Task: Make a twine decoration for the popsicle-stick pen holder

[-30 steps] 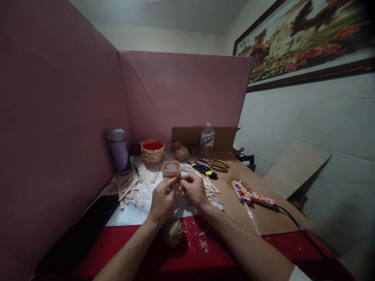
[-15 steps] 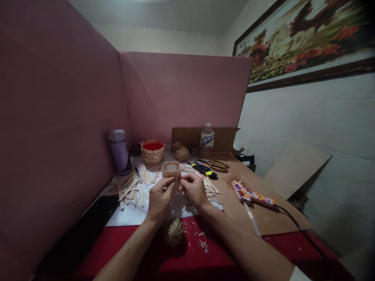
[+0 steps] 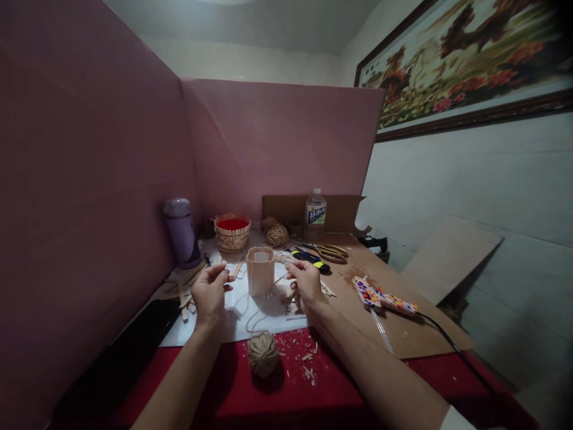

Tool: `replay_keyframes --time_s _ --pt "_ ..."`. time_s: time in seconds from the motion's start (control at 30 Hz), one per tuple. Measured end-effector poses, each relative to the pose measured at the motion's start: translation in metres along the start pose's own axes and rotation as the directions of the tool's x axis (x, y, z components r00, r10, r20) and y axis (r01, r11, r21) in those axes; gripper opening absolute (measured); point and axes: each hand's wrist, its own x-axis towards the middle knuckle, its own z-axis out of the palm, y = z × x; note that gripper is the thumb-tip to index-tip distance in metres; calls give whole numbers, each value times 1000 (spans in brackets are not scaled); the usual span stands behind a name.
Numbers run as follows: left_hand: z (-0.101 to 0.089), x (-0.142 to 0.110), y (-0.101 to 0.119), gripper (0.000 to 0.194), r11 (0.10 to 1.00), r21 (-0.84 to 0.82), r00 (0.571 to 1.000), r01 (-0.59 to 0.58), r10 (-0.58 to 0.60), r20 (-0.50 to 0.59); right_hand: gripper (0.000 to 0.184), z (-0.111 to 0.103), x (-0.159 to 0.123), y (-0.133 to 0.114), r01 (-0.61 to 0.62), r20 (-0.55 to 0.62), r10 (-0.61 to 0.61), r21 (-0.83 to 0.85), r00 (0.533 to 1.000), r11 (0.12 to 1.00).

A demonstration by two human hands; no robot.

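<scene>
A small cup of upright craft sticks stands on the white paper between my hands. On its left, my left hand is closed in a pinch on twine that runs toward the cup. My right hand, on the other side, pinches a length of twine reaching the cup's right wall. Nearer to me, a ball of twine rests on the red cloth, and a loose strand curves from it up across the paper.
Craft sticks lie at left by a purple flask. Behind stand a red-lined basket, twine balls and a bottle. Scissors, a utility knife and a corded glue gun lie right.
My hands have moved apart from the front of the cup, the left one farther left, the right one slightly right. The cup's front and the strand from the ball now show.
</scene>
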Motion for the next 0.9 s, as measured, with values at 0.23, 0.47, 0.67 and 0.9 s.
replay_keyframes --time_s 0.23,0.47,0.67,0.9 --pt "-12 13 7 17 964 -120 965 239 -249 -80 17 -6 6 1 -8 8 8 -1 1000 1000" --pt "-16 21 6 15 932 -262 965 251 -262 -4 14 -7 9 2 -12 0 12 -10 1000 1000" --pt "-15 25 2 19 933 -267 971 240 -237 44 11 -8 13 4 17 15 -17 -38 1000 999" --pt "-12 36 -3 25 982 -172 996 82 -87 -18 15 -9 19 5 70 37 -67 -77 997 995"
